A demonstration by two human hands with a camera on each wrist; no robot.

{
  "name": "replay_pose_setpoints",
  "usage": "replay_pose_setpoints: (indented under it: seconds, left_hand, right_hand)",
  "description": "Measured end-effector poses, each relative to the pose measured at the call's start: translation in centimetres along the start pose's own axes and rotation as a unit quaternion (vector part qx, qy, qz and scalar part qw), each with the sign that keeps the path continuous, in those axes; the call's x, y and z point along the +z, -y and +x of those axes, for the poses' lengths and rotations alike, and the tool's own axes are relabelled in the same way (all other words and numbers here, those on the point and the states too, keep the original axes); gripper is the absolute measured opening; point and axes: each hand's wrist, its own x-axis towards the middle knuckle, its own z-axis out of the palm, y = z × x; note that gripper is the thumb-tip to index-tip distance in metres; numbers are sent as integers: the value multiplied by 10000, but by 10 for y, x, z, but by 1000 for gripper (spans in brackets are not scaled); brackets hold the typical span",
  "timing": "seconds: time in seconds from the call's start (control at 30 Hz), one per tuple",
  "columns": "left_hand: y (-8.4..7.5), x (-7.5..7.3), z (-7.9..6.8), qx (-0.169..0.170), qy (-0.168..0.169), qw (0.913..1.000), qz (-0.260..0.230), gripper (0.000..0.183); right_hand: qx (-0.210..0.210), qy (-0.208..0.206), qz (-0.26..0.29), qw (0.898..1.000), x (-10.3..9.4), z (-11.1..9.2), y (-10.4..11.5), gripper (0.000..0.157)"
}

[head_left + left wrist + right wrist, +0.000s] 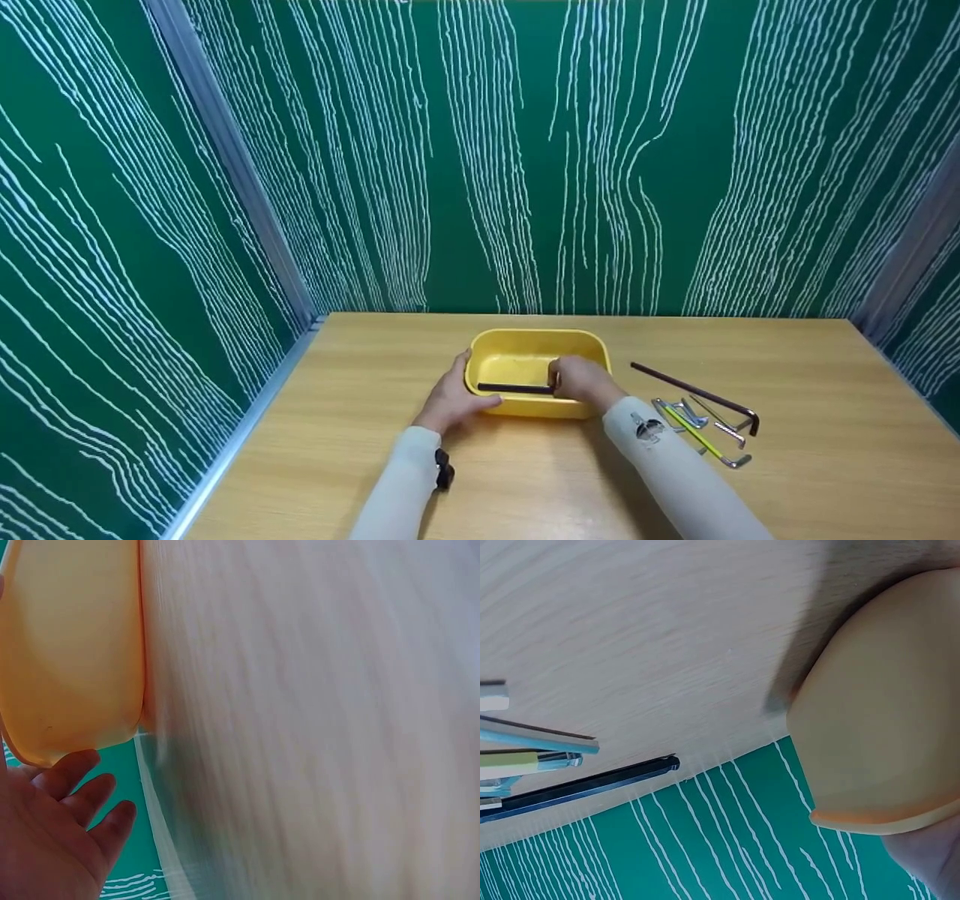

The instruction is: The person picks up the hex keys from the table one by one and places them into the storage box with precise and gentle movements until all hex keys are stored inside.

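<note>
Two hands working: the left hand (448, 397) is bracing the yellow tub (536, 409), fingers (112, 829) spreading loosely outside. Between the hands, a dark hex key (514, 388) is showing inside the tub, and the right hand (581, 379) is pinching it. Probably stiff, slick, heavyish; I'd be gripping mid-shaft. Loose hex keys (694, 433) are lying right of that hand. Left wrist cam's revealing those spread fingers; head view's mostly hiding them.

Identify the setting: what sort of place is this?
Probably a purpose-built booth or test workstation: green walls with wavy white lines enclose a wood-look table, metallic posts mark the corners, and hex keys lie beside a yellow tub.
</note>
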Motion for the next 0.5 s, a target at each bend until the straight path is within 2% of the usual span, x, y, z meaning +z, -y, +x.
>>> replay_pose_setpoints:
  seconds: [0.17, 0.33, 0.5]
  left_hand:
    - [0, 1, 0, 82, -65, 9999, 129, 110]
    - [-1, 1, 0, 101, -33, 9997, 197, 110]
    - [1, 0, 0, 73, -5, 9999, 110, 114]
  right_hand:
    - [141, -316, -139, 9993, -1, -2, 0, 8]
    - [300, -668, -225, 9971, -2, -1, -1, 14]
    - [386, -819, -110, 9958, -1, 0, 0, 19]
